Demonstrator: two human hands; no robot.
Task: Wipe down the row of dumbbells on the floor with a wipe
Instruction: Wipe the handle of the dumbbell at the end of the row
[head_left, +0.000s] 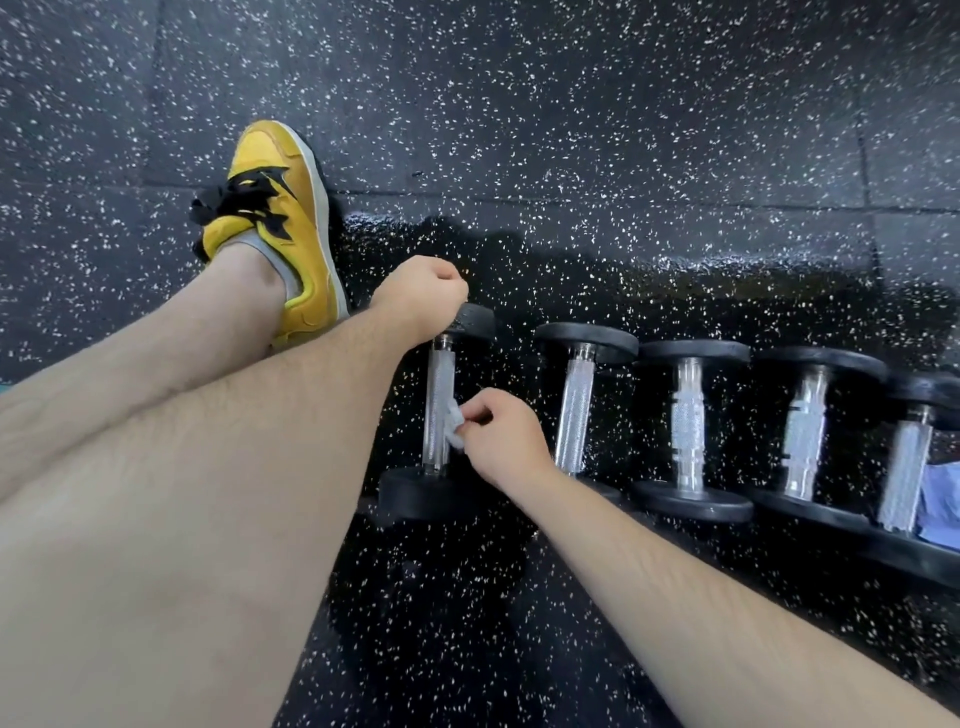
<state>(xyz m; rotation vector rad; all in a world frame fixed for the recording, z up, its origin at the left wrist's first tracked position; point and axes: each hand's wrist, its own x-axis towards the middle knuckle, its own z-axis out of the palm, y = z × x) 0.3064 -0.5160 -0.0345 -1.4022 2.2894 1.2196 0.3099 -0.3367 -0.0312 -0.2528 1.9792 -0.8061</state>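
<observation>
- A person's right hand pinches a small crumpled wipe against the metal handle of the first dumbbell, which lies at the left end of a row of five side by side on the speckled rubber floor.
- The left hand curls its fingers over that dumbbell's far head, apparently steadying it.
- Held only by fingertips, the wipe could snag, tear or slip free on the rough grip.
- Released, the round heads could let the weight roll into the second dumbbell just beside it.
- Open floor lies beyond the row, but a yellow shoe stands near the far head and the gaps between handles are narrow.
- A blue cloth lies by the last dumbbell.
</observation>
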